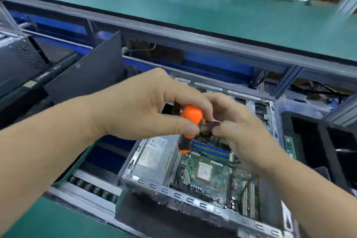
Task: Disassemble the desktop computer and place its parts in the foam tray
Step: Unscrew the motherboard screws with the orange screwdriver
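The open desktop computer lies flat close to the person, its green motherboard showing beside the silver power supply. Above it, the left hand pinches an orange screwdriver, and the right hand pinches something small, dark and blurry. The black foam tray sits on the right, just beside the computer.

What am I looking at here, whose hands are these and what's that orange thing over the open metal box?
This is one picture from a camera worn on a person's head, looking down at their own two hands. The left hand grips an orange-handled screwdriver. The right hand pinches a small dark part, too blurred to name. Below them lies an opened desktop computer case, with its green motherboard and silver power supply showing. At the right edge stands the black foam tray for removed parts.
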